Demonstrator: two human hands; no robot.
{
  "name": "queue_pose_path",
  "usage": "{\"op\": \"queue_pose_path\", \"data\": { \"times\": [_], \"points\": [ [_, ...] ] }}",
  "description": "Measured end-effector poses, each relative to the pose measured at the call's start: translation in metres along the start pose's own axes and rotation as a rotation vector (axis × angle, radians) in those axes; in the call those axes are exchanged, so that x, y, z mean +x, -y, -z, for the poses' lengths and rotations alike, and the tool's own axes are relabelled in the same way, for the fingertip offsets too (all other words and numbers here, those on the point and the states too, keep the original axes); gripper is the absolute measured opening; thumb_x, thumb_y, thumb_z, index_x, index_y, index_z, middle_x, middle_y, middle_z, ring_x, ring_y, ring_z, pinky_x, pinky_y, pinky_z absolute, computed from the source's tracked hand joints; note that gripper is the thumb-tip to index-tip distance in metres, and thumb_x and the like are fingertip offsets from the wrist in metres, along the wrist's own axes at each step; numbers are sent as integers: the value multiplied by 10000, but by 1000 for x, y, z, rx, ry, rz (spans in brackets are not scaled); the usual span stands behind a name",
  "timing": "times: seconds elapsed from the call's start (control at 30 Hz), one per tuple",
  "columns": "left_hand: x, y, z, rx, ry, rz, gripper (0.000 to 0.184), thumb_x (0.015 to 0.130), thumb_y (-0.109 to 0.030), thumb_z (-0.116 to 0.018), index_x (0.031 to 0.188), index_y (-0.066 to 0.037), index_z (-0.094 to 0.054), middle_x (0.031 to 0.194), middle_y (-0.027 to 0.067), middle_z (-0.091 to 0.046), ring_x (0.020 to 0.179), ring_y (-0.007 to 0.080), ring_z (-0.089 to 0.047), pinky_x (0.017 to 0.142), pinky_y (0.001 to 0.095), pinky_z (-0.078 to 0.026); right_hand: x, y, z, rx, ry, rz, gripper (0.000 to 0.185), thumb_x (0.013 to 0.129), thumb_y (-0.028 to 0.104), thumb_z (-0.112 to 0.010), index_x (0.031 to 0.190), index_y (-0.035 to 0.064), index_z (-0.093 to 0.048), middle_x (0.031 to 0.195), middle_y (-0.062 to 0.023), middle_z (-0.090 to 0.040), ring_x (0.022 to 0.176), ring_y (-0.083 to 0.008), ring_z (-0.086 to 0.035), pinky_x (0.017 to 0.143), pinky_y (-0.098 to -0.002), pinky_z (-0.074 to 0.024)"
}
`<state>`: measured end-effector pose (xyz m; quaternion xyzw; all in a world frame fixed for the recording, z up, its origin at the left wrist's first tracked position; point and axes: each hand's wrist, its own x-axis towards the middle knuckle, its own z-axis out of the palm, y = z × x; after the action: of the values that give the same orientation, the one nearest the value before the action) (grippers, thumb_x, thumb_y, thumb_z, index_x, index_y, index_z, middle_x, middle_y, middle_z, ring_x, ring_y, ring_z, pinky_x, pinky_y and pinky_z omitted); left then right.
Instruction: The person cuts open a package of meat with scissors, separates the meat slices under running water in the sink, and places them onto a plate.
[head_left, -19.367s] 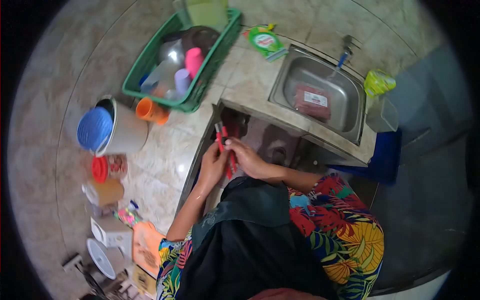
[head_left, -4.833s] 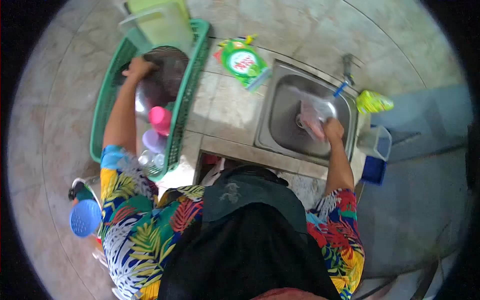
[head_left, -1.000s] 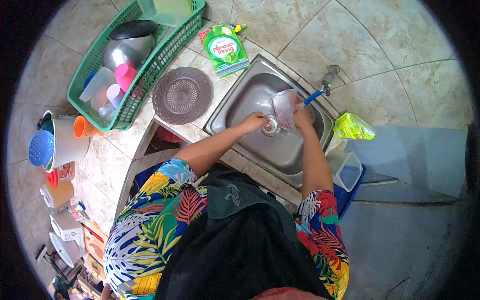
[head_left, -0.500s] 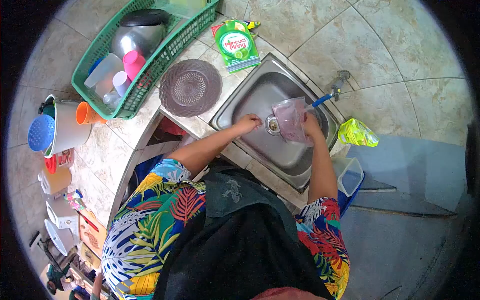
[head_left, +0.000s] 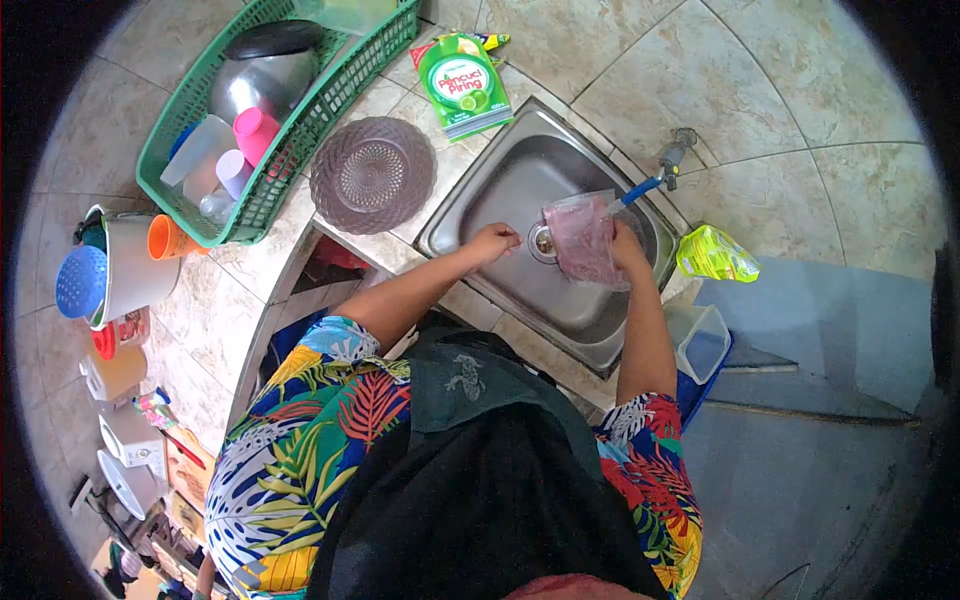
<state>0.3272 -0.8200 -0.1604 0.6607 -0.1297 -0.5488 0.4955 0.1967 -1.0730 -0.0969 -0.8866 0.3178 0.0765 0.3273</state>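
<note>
Over the steel sink [head_left: 487, 190], my right hand [head_left: 627, 248] grips the near-right side of a clear, pinkish plastic bag [head_left: 580, 240]. The bag hangs slanted under the end of the tap's blue hose [head_left: 640, 190] and partly covers the right side of the drain [head_left: 542, 243]. To the left of the drain is my left hand [head_left: 492, 244], its fingers curled and pressed together, apart from the bag. Whether anything small is between those fingertips I cannot make out. The fingers of my right hand are partly hidden behind the bag.
A patterned glass plate [head_left: 373, 175] lies left of the sink. Behind it are a green dish basket [head_left: 300, 130] with a pot and cups, and a green soap pouch [head_left: 465, 87]. A yellow-green packet [head_left: 716, 254] and clear container [head_left: 702, 340] stand right.
The view has shifted slightly. The bag has turned a little, showing more of its pink face, while my right hand keeps its grip. My left hand stays nearly in place.
</note>
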Motion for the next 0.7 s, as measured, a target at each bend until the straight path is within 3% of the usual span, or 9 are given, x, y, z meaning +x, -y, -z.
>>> {"op": "queue_pose_path", "data": {
  "times": [0.2,0.3,0.37,0.4,0.47,0.5,0.57,0.7],
  "points": [
    [12,15,5,-81,13,-11,203,832,-247,-573,951,-82,-574,880,-1,-611,770,94,-552,540,230,-389,-8,19,-1,-26,45,-64,382,720,186,-631,1052,11,-564,982,-189,-616,927,-309,-592,815,-372,-436],
    [17,20,4,-66,16,22,280,819,-269,-593,1016,-74,-549,916,15,-602,789,113,-547,573,259,-422,-9,9,-7,-19,47,-4,406,682,147,-626,1056,3,-559,978,-195,-611,923,-305,-592,818,-364,-435],
    [14,15,-1,-62,-67,118,443,817,-351,-585,1145,-78,-466,1066,61,-547,902,164,-521,690,328,-456,-20,16,-4,52,56,58,404,680,140,-615,1054,0,-554,975,-194,-610,923,-304,-591,814,-363,-436],
    [12,12,-4,-63,-66,122,443,817,-351,-585,1145,-78,-466,1066,61,-547,902,164,-521,690,328,-456,-29,23,0,124,62,123,402,679,133,-605,1052,-4,-549,973,-193,-609,922,-304,-591,809,-362,-436],
    [11,5,-9,-276,-104,227,651,831,-477,-513,1320,-111,-288,1291,146,-383,1127,271,-421,883,441,-400,-49,48,12,110,65,120,392,691,142,-615,1047,-2,-538,961,-206,-603,913,-342,-578,798,-375,-439],
    [11,4,-12,-276,-104,231,651,831,-477,-513,1320,-111,-288,1291,146,-383,1127,271,-421,883,441,-400,-58,59,17,95,65,119,383,703,151,-625,1041,-1,-527,949,-219,-597,904,-380,-566,788,-388,-443],
    [12,1,-15,-491,-121,244,745,840,-564,-420,1394,-152,-138,1408,199,-186,1268,358,-256,990,512,-276,-69,72,22,64,74,124,388,699,156,-630,1036,-4,-524,943,-223,-597,900,-385,-566,782,-393,-444],
    [29,6,-21,-662,-119,233,785,837,-593,-389,1413,-179,-52,1433,217,-103,1308,391,-162,1013,558,-201,-95,103,38,35,55,129,389,690,170,-643,1013,-9,-518,917,-237,-593,890,-393,-569,770,-400,-445]
  ]
}}
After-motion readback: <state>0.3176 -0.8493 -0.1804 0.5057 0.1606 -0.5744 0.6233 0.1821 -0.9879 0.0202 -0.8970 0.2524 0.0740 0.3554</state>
